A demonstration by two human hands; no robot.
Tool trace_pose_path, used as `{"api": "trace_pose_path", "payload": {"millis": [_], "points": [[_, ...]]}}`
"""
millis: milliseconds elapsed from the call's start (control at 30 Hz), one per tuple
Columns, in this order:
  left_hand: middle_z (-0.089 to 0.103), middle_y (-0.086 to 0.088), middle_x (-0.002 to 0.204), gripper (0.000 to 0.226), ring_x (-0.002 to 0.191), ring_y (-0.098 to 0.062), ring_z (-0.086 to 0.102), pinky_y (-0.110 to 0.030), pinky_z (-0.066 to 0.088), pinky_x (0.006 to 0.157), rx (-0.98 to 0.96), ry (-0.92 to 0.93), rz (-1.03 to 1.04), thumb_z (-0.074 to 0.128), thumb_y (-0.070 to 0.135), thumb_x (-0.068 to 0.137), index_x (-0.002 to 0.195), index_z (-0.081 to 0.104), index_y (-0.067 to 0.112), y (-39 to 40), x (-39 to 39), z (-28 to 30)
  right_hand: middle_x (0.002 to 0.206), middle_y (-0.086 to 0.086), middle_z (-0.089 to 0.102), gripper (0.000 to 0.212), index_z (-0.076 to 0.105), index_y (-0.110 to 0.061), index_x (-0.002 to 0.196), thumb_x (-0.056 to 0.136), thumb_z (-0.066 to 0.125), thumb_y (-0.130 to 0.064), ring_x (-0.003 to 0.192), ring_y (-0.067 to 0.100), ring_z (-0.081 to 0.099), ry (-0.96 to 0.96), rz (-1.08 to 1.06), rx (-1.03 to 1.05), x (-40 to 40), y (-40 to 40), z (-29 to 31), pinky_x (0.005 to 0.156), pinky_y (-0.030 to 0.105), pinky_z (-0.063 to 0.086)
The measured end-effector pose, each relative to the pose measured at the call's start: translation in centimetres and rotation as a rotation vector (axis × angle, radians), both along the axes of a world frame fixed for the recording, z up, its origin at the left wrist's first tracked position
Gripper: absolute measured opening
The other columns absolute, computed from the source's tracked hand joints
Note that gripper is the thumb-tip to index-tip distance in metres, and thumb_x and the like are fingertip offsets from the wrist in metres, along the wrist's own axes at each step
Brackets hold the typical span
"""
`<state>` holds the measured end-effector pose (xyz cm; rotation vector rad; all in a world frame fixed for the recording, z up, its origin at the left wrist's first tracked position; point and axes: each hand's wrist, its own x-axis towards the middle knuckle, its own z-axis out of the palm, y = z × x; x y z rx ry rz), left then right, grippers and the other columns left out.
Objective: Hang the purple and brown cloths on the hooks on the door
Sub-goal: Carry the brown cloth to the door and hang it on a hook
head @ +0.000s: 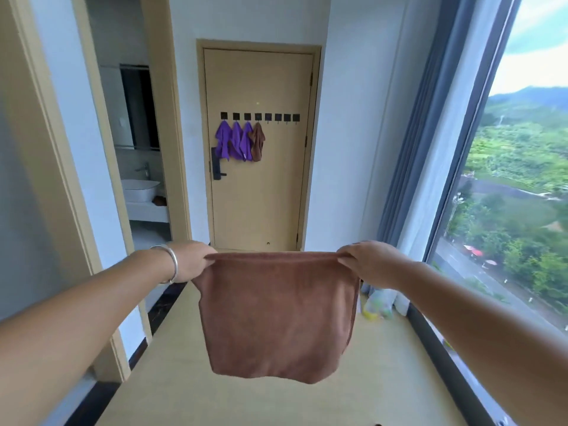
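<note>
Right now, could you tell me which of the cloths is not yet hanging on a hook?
The brown cloth gripped between the left hand and right hand; the other four hang on the door.

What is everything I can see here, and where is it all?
Door: one, tan, straight ahead, closed.
Hooks: eight, black, in a row on the door; the four on the right are bare.
Purple cloths: three, on the leftmost hooks.
Hanging brown cloth: one, fourth hook.
Held brown cloth: one, spread in front.
Sink: one, white, side room on the left.
Window: one, on the right.
Left hand, right hand: each grips a top corner.
</note>
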<state>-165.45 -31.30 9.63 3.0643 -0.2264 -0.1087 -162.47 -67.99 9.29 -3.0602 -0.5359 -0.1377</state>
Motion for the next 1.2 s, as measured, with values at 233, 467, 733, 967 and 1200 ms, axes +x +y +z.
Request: {"api": "trace_pose_path", "payload": {"millis": [233,467,733,967,1200], "points": [[0.063,-0.001,0.082,0.032,0.069,-0.016,0.054,-0.027,0.035,0.054,0.128,-0.310,0.050,0.030,0.020,0.098,0.082,0.058,0.015,0.7,-0.5,6.9,0.117,-0.010,0.063,0.037,0.058,-0.039,0.117,0.100,0.027,-0.046,0.111,0.017,0.055,-0.175,-0.018,-0.005,-1.3,0.8,6.7,0.092,0.038,0.045],[0.058,0.005,0.078,0.029,0.072,-0.015,0.056,-0.033,0.044,0.063,0.205,-0.498,0.069,0.029,0.023,0.095,0.076,0.051,0.025,2.7,0.3,7.9,0.130,-0.011,0.057,0.036,0.056,-0.035,0.123,0.101,0.029,-0.044,0.119,0.017,0.051,-0.435,-0.090,0.070,-1.6,3.1,8.5,0.097,0.035,0.038],[0.058,0.007,0.083,0.033,0.076,-0.016,0.058,-0.032,0.043,0.063,0.215,-0.456,0.090,0.025,0.026,0.096,0.078,0.052,0.025,5.8,2.5,6.8,0.129,-0.014,0.056,0.040,0.055,-0.038,0.125,0.101,0.024,-0.047,0.123,0.012,0.047,-0.379,-0.033,-0.005,0.1,5.5,7.4,0.103,0.034,0.035],[0.057,0.008,0.087,0.031,0.081,-0.017,0.057,-0.033,0.046,0.069,0.218,-0.469,0.102,0.027,0.024,0.097,0.081,0.053,0.026,6.5,7.7,6.9,0.133,-0.013,0.054,0.042,0.053,-0.038,0.130,0.101,0.024,-0.048,0.128,0.012,0.043,-0.354,-0.032,-0.010,7.3,6.4,7.1,0.106,0.034,0.032],[0.059,0.007,0.088,0.031,0.081,-0.016,0.057,-0.033,0.047,0.072,0.238,-0.445,0.133,0.028,0.022,0.098,0.082,0.055,0.025,5.9,16.7,7.2,0.129,-0.010,0.055,0.042,0.057,-0.033,0.123,0.101,0.024,-0.047,0.125,0.014,0.044,-0.373,-0.001,-0.025,17.9,6.3,7.2,0.103,0.035,0.035]]}}
